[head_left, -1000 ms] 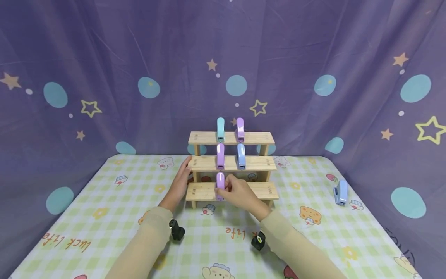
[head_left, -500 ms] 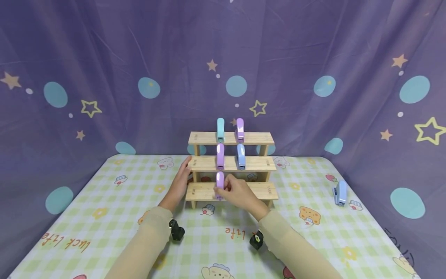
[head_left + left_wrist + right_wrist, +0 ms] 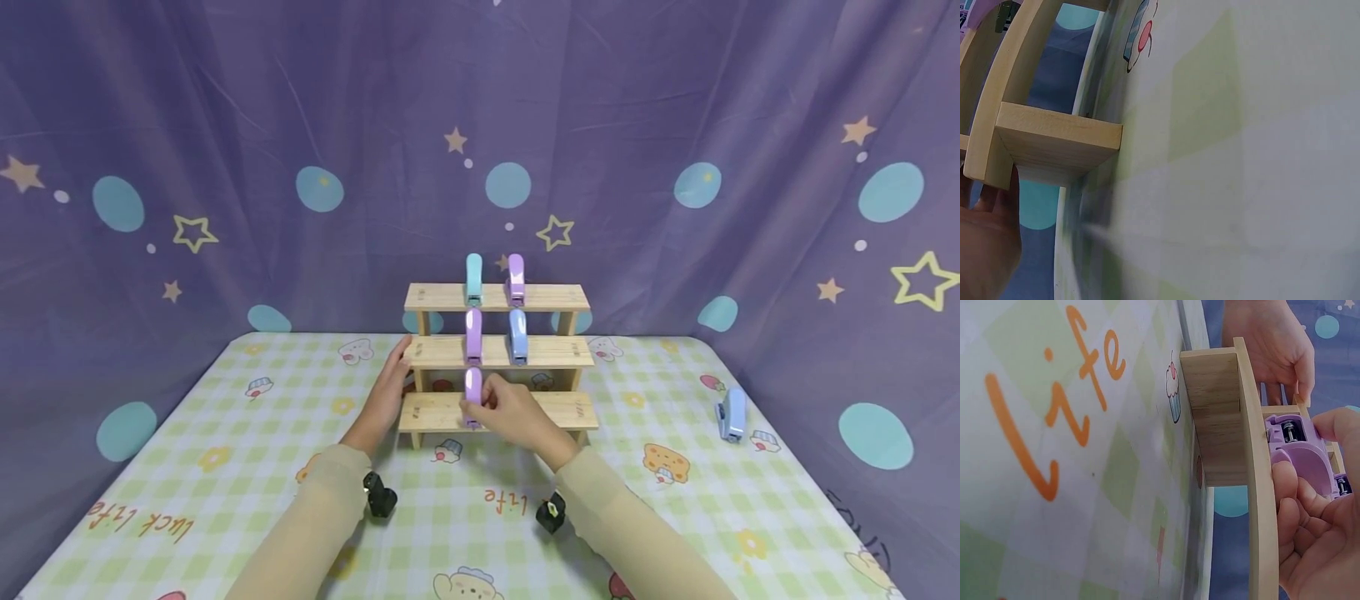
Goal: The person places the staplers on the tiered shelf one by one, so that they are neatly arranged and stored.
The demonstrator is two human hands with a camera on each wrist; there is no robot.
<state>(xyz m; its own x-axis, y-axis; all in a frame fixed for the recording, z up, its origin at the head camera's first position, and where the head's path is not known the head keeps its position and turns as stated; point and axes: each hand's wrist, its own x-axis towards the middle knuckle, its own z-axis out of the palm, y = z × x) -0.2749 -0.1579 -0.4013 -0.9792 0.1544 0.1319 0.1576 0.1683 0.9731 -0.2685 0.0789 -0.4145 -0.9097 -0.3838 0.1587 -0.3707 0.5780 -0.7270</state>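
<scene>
A three-tier wooden display rack stands on the table. My right hand pinches a purple stapler on the bottom tier; in the right wrist view the thumb lies above the purple stapler and curled fingers sit below it. At the rack's left end, my left hand holds the middle plank, one digit on top and others beneath. Behind stand a purple stapler and a blue stapler on the middle tier. The top tier carries a teal stapler and another purple stapler.
A light blue stapler stands apart on the checked tablecloth at the right. A purple patterned curtain hangs behind the table. Black wrist cameras, such as the right wrist camera, stick out from both sleeves.
The purple stapler on the bottom tier has shifted very slightly backward with my right hand on it. My left hand keeps its place on the rack.
</scene>
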